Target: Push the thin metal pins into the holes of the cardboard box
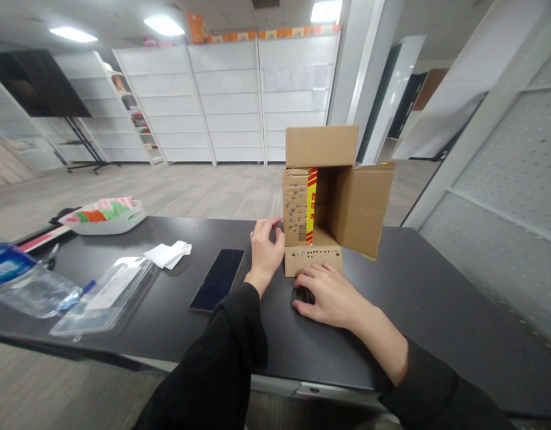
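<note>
A cardboard box (340, 197) stands on its side on the dark table, its opening facing me and its flaps spread. The left flap (296, 206) bears scattered grey dots and a red-and-yellow tape strip (311, 206). Across the bottom flap (307, 255) run rows of dark holes and a few round metallic spots. My left hand (267, 248) is beside the box's left edge, thumb and fingers apart, its fingertips at the cardboard. In front of the bottom flap, my right hand (326, 294) curls over a small dark ridged object (304, 295), partly hidden by the fingers.
Left of my hands lie a smartphone (218, 279), folded white tissue (168, 254) and a clear plastic case (107, 295). A plastic bottle (33, 286) with a blue label and a white basket (131, 221) holding colourful cloth are farther left. A partition (503, 197) flanks the table's right.
</note>
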Tool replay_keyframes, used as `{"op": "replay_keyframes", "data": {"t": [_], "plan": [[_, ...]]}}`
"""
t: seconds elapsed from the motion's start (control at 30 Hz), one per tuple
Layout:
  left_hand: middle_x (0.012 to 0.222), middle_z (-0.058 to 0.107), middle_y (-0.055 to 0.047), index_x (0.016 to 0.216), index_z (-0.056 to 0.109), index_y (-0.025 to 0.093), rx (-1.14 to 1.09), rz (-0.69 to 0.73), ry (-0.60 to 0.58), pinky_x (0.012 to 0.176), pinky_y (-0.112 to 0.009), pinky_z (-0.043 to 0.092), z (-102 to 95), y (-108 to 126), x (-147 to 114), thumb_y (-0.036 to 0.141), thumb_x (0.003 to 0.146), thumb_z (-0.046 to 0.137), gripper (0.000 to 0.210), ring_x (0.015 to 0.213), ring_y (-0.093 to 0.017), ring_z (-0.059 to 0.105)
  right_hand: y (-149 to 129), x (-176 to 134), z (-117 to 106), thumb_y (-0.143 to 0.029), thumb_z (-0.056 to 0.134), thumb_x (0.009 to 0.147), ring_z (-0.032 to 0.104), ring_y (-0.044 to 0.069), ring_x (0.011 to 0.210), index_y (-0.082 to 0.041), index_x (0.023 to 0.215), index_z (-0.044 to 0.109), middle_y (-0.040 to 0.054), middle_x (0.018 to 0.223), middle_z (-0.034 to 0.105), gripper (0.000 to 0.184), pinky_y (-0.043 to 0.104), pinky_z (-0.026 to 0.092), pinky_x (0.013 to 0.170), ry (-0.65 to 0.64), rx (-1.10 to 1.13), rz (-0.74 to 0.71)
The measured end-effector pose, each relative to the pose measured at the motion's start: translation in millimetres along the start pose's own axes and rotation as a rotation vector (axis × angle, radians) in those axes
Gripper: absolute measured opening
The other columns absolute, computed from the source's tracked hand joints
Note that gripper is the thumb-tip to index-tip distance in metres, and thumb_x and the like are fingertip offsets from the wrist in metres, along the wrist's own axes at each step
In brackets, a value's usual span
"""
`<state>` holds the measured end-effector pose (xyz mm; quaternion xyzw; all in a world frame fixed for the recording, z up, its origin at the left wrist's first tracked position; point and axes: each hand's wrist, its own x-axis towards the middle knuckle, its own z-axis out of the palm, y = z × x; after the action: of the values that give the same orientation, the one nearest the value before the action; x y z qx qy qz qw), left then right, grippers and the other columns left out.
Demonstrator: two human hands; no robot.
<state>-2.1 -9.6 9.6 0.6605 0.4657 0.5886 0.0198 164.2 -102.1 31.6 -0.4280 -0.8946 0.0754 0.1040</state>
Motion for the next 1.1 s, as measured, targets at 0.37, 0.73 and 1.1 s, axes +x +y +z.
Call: {"op": "replay_keyframes", "data": {"t": [0.37,0.73,1.1], "plan": [[0.101,0.069,-0.006,0.104,0.069,0.02,-0.015,0.012,0.008,0.09,-0.036,0.049,-0.1,-0.3,0.2,0.007,0.086,0.054,0.027,0.097,-0.02,0.065,-4.8,3.4,7.3,-0.032,0.06,0.088,0.063,0.024,0.095,-0.016,0.095,0.068,0.0091,0.096,0.071,0.019,0.037,0.037,0.085,0.042,-0.09,-0.007],[0.1,0.069,-0.006,0.104,0.069,0.019,-0.016,0.021,0.012,0.09,-0.036,0.049,0.4,-1.4,-0.1,0.007,0.085,0.055,0.026,0.095,-0.02,0.064,-1.6,4.7,7.2,-0.025,0.052,0.094,0.064,0.022,0.091,-0.016,0.096,0.067,0.0089,0.096,0.071,0.018,0.036,0.039,0.084,0.062,-0.049,0.003],[0.1,0.069,-0.006,0.103,0.069,0.02,-0.02,0.022,0.019,0.09,-0.037,0.049,0.6,-0.9,-0.3,0.008,0.085,0.055,0.026,0.095,-0.02,0.065,7.7,7.3,11.5,-0.021,0.041,0.1,0.063,0.02,0.083,-0.017,0.093,0.064,0.0072,0.089,0.07,0.025,0.033,0.04,0.078,0.119,-0.02,-0.013]]}}
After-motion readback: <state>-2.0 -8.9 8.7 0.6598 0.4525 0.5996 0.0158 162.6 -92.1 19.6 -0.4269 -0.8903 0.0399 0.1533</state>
